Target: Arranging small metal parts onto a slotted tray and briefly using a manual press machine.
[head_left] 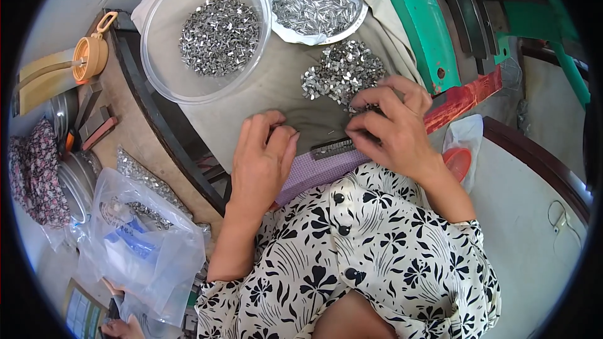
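A purple checked pad point(317, 168) lies near. Along its far edge, a dark strip point(333, 149) lies between the left hand point(260, 157) and the right hand point(402, 130), closer to the right. Both hands have bent fingers; whether either grasps a piece cannot be told. The pile of small metal pieces point(342, 72) lies just beyond the right fingers. Farther stand a clear bowl point(157, 66), left, and a lined metal bowl point(359, 16), right.

On the left, we see an orange cap point(96, 58) beyond a flowered cloth point(39, 172). On the far right, we see a green metal frame point(416, 25).
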Demonstrator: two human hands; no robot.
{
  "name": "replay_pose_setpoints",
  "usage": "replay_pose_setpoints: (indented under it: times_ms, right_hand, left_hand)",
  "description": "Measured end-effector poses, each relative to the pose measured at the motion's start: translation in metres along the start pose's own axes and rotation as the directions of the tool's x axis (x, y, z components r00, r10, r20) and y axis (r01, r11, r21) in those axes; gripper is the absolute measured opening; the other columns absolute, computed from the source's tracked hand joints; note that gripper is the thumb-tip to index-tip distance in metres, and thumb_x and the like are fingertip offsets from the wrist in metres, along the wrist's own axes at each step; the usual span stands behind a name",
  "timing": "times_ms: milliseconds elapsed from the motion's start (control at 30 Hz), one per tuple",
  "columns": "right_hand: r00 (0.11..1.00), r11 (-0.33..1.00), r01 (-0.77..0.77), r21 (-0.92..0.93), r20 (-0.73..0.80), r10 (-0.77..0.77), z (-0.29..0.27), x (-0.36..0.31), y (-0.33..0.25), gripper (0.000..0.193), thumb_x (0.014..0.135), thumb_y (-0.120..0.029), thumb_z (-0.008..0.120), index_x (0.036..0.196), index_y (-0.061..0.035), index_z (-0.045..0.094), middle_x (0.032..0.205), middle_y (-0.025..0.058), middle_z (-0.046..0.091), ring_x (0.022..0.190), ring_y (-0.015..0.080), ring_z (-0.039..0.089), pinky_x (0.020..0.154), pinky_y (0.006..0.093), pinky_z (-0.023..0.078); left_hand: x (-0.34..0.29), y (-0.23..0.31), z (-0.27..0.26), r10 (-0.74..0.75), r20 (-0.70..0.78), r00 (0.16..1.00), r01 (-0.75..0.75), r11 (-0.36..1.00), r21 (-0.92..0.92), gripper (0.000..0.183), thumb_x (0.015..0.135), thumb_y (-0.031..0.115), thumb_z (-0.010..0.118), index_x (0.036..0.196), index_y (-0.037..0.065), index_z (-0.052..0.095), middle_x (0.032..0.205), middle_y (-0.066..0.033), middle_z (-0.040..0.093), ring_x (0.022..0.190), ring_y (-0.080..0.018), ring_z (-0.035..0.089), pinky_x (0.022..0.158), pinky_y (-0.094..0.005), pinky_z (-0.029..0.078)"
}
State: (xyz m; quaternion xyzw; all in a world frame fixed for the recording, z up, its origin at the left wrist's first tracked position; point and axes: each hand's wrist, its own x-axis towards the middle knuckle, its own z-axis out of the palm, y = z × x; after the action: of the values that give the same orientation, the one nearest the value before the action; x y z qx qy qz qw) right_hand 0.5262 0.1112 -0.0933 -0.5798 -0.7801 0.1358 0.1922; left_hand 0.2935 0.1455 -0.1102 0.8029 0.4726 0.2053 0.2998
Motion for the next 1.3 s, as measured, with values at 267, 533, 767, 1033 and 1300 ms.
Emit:
replay_pose_setpoints:
  times_ms: [267, 533, 767, 1033, 1300]
  right_hand:
    - [0.998, 0.998, -0.001, -0.062, 0.056, 0.005, -0.004, -0.017, -0.014, 0.017, 0.065, -0.023, 0.081, 0.080, -0.0213, 0.073, 0.110, -0.0089, 0.064, 0.111, 0.0256, 0.049, 0.088, 0.0422, 0.028]
    - [0.994, 0.995, 0.092, -0.046, 0.067, -0.089, 0.003, 0.007, -0.009, 0.014, 0.069, -0.019, 0.076, 0.082, -0.0193, 0.071, 0.112, -0.0062, 0.062, 0.116, 0.0249, 0.050, 0.095, 0.0424, 0.029]
    - [0.963, 0.984, 0.174, -0.031, 0.212, -0.163, 0.007, 0.021, -0.009, 0.011, 0.069, -0.016, 0.073, 0.076, -0.0097, 0.067, 0.115, -0.0005, 0.061, 0.120, 0.0259, 0.048, 0.101, 0.0451, 0.029]
    - [0.974, 0.992, 0.120, 0.034, 0.187, -0.125, 0.006, 0.022, -0.005, 0.011, 0.067, -0.015, 0.074, 0.072, -0.0091, 0.067, 0.116, -0.0011, 0.060, 0.123, 0.0259, 0.046, 0.101, 0.0453, 0.029]
    - [0.965, 0.989, 0.097, 0.113, 0.234, -0.121, -0.004, 0.029, -0.001, 0.012, 0.065, -0.015, 0.075, 0.070, -0.0097, 0.066, 0.117, -0.0015, 0.061, 0.123, 0.0274, 0.047, 0.101, 0.0468, 0.030]
  left_hand:
    - [0.001, -0.002, 0.000, 0.032, -0.017, 0.999, -0.032, 0.999, -0.037, 0.017, 0.074, 0.000, 0.075, 0.089, 0.002, 0.068, 0.099, -0.0081, 0.061, 0.086, -0.0272, 0.059, 0.073, -0.0378, 0.049]
    - [-0.013, 0.014, 0.006, 0.024, -0.034, 0.999, -0.029, 0.992, -0.122, 0.017, 0.072, 0.004, 0.076, 0.087, 0.007, 0.067, 0.097, -0.0042, 0.062, 0.084, -0.0252, 0.059, 0.070, -0.0369, 0.046]
    - [-0.011, 0.023, 0.023, 0.150, 0.070, 0.986, -0.144, 0.986, -0.080, 0.020, 0.073, 0.009, 0.075, 0.091, 0.008, 0.066, 0.099, -0.0027, 0.061, 0.087, -0.0242, 0.058, 0.073, -0.0367, 0.045]
    - [-0.017, 0.017, 0.025, 0.057, 0.090, 0.994, -0.036, 0.974, -0.223, 0.029, 0.072, 0.006, 0.077, 0.098, 0.006, 0.064, 0.104, -0.0059, 0.059, 0.088, -0.0283, 0.058, 0.075, -0.0393, 0.046]
    - [-0.014, 0.021, 0.026, 0.131, 0.056, 0.990, -0.124, 0.985, -0.118, 0.021, 0.074, 0.006, 0.076, 0.092, 0.006, 0.066, 0.099, -0.0057, 0.061, 0.087, -0.0261, 0.059, 0.074, -0.0377, 0.047]
